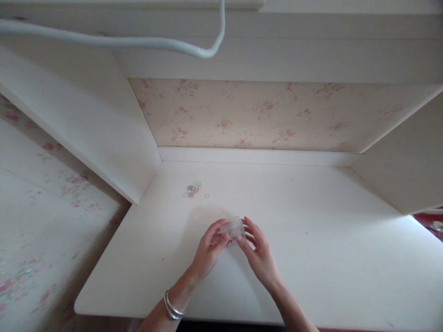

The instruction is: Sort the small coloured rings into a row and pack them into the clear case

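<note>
Between my two hands is a small clear plastic box [236, 226], held just above the desk near its front middle. My left hand [208, 249] grips its left side, thumb on the near face and fingers curled behind. On the box's right side, my right hand [256, 251] holds it with the thumb in front and the fingers spread along the edge. What the box contains is too faint to make out. Farther back and to the left lies a small pile of rings or thin bands [192, 189], some yellowish and one greyish, with a single loop [206, 196] apart from it.
The white desk [311, 276] has a side panel [86, 106] on the left and another [408, 157] on the right. A white cable [138, 43] hangs across the top of the view. Flowered wallpaper [235, 115] covers the back. A tiny dark bit [163, 259] lies left of my hands.
</note>
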{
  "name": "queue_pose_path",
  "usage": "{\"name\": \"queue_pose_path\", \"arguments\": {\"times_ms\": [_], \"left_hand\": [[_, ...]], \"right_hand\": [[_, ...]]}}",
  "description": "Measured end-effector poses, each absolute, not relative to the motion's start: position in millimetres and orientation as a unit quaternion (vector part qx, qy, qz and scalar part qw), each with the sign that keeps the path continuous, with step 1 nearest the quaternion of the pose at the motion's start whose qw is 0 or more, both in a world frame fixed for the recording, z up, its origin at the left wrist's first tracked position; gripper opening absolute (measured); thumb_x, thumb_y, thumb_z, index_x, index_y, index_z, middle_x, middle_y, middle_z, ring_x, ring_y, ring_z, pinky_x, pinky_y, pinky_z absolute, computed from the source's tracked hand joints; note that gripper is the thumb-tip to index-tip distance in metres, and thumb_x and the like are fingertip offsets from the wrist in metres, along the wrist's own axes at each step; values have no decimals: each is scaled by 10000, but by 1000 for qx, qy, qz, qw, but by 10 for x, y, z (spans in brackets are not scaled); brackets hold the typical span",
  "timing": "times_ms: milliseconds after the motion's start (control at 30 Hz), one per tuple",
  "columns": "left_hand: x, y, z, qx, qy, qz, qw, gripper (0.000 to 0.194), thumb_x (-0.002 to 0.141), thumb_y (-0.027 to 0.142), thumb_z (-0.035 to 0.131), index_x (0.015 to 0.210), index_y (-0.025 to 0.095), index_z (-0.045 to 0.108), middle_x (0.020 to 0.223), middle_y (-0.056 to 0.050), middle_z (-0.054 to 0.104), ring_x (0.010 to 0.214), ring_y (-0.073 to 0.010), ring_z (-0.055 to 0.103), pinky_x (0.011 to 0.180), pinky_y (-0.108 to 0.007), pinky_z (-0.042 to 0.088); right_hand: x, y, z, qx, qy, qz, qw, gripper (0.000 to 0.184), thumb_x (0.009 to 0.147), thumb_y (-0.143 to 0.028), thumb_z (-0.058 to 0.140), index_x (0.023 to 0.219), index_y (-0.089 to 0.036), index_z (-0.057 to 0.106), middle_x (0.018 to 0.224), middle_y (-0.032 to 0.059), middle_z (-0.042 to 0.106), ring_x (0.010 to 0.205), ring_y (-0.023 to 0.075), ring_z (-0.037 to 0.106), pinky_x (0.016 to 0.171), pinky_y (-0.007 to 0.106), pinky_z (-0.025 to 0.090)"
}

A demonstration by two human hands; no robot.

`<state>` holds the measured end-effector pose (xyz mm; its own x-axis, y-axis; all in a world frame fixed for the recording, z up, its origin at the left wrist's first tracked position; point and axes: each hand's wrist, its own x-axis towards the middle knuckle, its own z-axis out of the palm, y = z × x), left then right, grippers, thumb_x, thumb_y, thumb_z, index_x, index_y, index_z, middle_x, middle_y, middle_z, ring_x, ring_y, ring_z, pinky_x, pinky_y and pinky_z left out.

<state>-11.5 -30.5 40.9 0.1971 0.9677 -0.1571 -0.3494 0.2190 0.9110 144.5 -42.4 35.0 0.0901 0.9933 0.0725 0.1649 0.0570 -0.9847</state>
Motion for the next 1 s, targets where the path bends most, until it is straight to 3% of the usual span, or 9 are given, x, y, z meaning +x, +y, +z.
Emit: {"name": "queue_pose_path", "arguments": {"times_ms": [200,300,433,833,933,1000], "left_hand": [[-101,-345,414,345,349,496,716,331,830,422,592,1102,234,616,1352,-94,481,1186,-285,490,921,-402,446],[-92,-373,406,336,351,484,728,417,809,384,635,1197,254,554,1308,-103,524,1160,-277,514,963,-421,410],[-93,-386,463,338,320,484,741,519,805,329,653,1287,269,470,1365,-103,464,1226,-274,454,1009,-417,366],[-66,-366,460,319,345,456,756,475,861,386,560,1294,209,477,1278,-136,537,1085,-275,551,823,-361,479],[-74,-349,451,301,339,452,768,471,888,437,490,1306,228,443,1256,-131,548,1034,-262,576,772,-371,507],[-78,-344,428,299,344,433,778,478,892,484,445,1287,214,452,1193,-139,578,954,-259,605,683,-362,529]], "right_hand": [[1353,-529,353,-600,-602,289,441,650,785,-428,635,1359,-258,384,1328,88,463,1160,261,504,964,437,452],[1346,-548,351,-611,-613,272,421,712,772,-439,647,1388,-262,337,1328,85,468,1141,264,524,951,431,464],[1366,-557,347,-597,-624,272,425,719,764,-432,655,1388,-249,348,1305,96,501,1108,261,554,924,413,488],[1473,-551,385,-569,-609,353,426,685,743,-427,683,1351,-226,437,1260,85,556,1053,246,595,898,363,505],[1494,-520,395,-556,-579,398,445,538,794,-439,624,1274,-216,529,1232,82,578,1072,242,576,916,359,480],[1512,-492,398,-556,-523,452,461,453,835,-480,552,1185,-196,599,1132,86,634,980,230,611,839,337,507]]}}
